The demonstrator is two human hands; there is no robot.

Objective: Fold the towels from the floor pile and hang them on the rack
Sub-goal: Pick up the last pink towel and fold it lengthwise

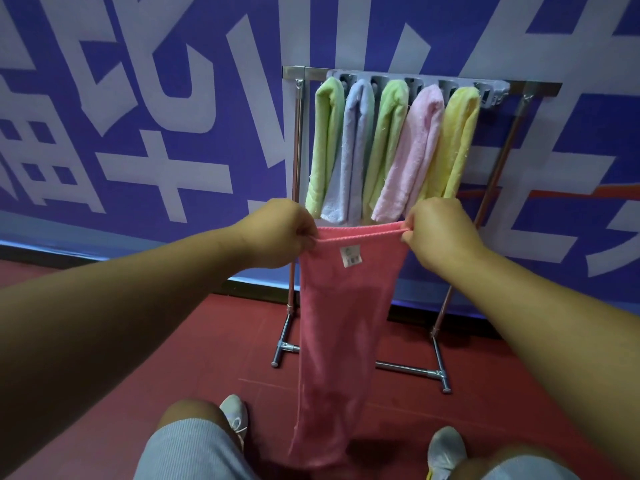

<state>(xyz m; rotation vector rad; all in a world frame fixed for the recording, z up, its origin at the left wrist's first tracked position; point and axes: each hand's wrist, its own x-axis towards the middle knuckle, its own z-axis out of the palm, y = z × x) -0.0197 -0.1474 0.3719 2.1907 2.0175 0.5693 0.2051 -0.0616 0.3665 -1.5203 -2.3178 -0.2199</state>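
A pink towel (341, 327) with a small white label hangs lengthwise in front of me, its lower end near the floor between my feet. My left hand (282, 233) pinches its top left corner and my right hand (438, 233) pinches the top right corner, stretching the top edge flat. Behind it stands a metal rack (296, 174) with a grey hanger bar. Several folded towels hang there side by side: green (325, 140), pale blue (353, 150), green (386, 140), light pink (412, 150) and yellow (453, 140).
The rack stands on a red floor (194, 341) against a blue wall banner (138, 98) with large white characters. Its feet (445, 384) spread forward on the floor. My knees and grey shoes (235, 414) are at the bottom edge.
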